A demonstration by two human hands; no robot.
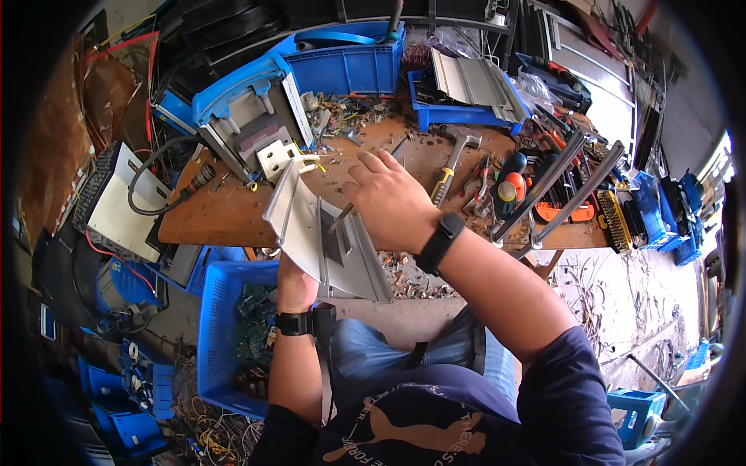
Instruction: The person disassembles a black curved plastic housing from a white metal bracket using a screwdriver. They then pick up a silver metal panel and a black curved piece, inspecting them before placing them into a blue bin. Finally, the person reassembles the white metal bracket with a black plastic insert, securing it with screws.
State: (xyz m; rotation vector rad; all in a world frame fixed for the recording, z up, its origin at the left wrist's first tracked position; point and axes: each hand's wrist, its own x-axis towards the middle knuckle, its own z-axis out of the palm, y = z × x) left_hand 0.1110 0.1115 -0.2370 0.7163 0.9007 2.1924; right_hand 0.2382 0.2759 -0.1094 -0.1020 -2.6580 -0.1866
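A curved light-grey panel [299, 225] with metal edges and a dark rectangular part [336, 239] at its middle is tilted over the near edge of the bench. My left hand [295, 289] is closed on it from below, with the fingers mostly hidden behind the panel. Above its right side, my right hand [392, 198] is closed around a thin-shafted tool [340, 218]. The tool's shaft points down at the dark part, and its handle is hidden in my palm.
Across the wooden bench [206, 221] lie a hammer [449, 167], pliers [480, 182] and scattered scraps. Two metal bars [556, 182] stick up at the right. A blue bin [466, 116] holds flat panels. Another blue basket [214, 334] with circuit boards stands by my left forearm.
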